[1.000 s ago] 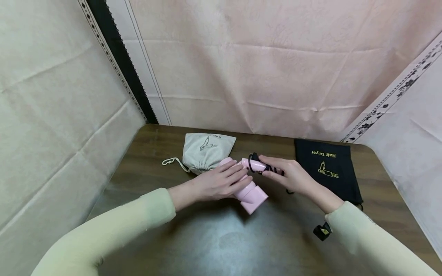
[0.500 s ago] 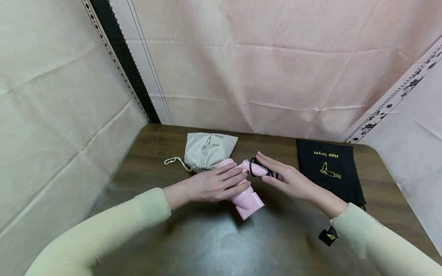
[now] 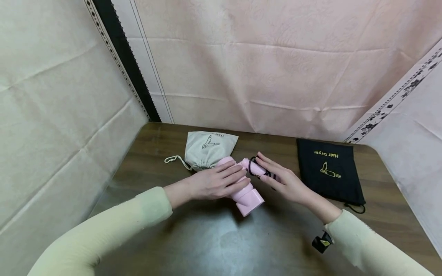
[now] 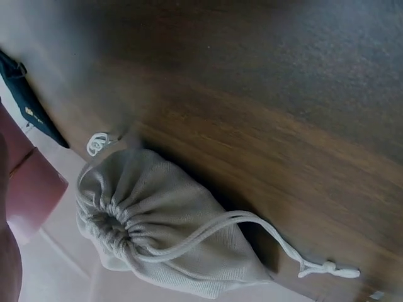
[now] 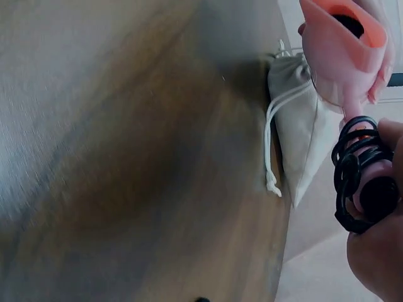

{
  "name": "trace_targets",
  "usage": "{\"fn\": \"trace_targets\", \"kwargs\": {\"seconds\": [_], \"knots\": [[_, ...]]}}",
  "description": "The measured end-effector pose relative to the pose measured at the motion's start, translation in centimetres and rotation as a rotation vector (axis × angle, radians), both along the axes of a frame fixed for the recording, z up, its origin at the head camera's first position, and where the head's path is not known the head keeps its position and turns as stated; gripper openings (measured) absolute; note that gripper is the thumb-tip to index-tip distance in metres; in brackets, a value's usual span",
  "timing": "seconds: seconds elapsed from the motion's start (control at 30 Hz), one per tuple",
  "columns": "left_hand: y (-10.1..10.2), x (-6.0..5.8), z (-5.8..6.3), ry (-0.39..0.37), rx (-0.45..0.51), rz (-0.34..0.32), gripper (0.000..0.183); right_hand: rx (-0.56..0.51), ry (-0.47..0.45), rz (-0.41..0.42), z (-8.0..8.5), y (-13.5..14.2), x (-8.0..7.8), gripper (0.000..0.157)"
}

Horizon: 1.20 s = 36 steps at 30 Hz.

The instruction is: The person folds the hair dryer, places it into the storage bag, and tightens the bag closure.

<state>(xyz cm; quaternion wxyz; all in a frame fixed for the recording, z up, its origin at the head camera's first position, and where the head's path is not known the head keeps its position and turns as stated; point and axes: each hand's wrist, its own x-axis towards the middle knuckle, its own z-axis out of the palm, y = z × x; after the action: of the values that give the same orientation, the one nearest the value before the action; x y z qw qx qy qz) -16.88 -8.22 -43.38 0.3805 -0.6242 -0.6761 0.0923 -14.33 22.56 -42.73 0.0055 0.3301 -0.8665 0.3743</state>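
A pink hair dryer (image 3: 249,201) is held over the middle of the table, its flat nozzle pointing toward the near right. My left hand (image 3: 217,183) grips its body from above, covering much of it. At the handle, my right hand (image 3: 289,184) holds the end between thumb and fingers. A black cord (image 5: 347,165) is wound in loops around the handle. Past the hair dryer lies a light grey drawstring bag (image 3: 210,150), rounded as if filled; its contents are hidden. Flat on the right lies a black drawstring bag (image 3: 329,174) with yellow "Hair Dryer" print.
The dark wooden table (image 3: 221,245) runs back to a pale pink cloth wall (image 3: 269,76). Cloth also hangs along both sides. The grey bag's white drawstring (image 4: 271,229) trails loose on the table. A black wrist device (image 3: 322,242) sits by the right cuff.
My right hand has shifted slightly on the handle, and the cord end that hung below it is no longer visible. Both hands and the hair dryer otherwise stay almost in place.
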Motion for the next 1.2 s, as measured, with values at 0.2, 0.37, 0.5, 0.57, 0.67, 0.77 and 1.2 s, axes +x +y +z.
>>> {"fn": "trace_targets", "kwargs": {"seconds": [0.2, 0.37, 0.5, 0.57, 0.67, 0.77, 1.2], "knots": [[1.0, -0.1, 0.2, -0.042, 0.038, 0.070, 0.052, -0.130, -0.150, 0.002, 0.0, -1.1, 0.7, 0.053], [1.8, 0.4, 0.6, -0.045, 0.050, 0.121, 0.060, -0.187, -0.264, 0.033, 0.3, -1.1, 0.9, 0.051], [2.6, 1.2, 0.5, -0.045, 0.066, 0.159, 0.060, -0.172, -0.291, 0.044, 0.5, -0.5, 0.5, 0.051], [3.1, 1.6, 0.5, -0.050, 0.086, 0.179, 0.058, -0.155, -0.306, 0.045, 0.5, -0.1, 0.2, 0.051], [4.0, 2.4, 0.5, -0.055, 0.114, 0.216, 0.055, -0.127, -0.316, 0.039, 0.5, 0.5, -0.3, 0.051], [4.7, 3.0, 0.6, -0.081, 0.118, 0.273, 0.057, -0.105, -0.309, 0.029, 0.6, 1.3, -0.7, 0.051], [6.7, 4.3, -0.1, -0.160, 0.095, 0.507, 0.076, 0.116, -0.240, -0.134, 1.0, 5.0, -1.2, 0.054]]}}
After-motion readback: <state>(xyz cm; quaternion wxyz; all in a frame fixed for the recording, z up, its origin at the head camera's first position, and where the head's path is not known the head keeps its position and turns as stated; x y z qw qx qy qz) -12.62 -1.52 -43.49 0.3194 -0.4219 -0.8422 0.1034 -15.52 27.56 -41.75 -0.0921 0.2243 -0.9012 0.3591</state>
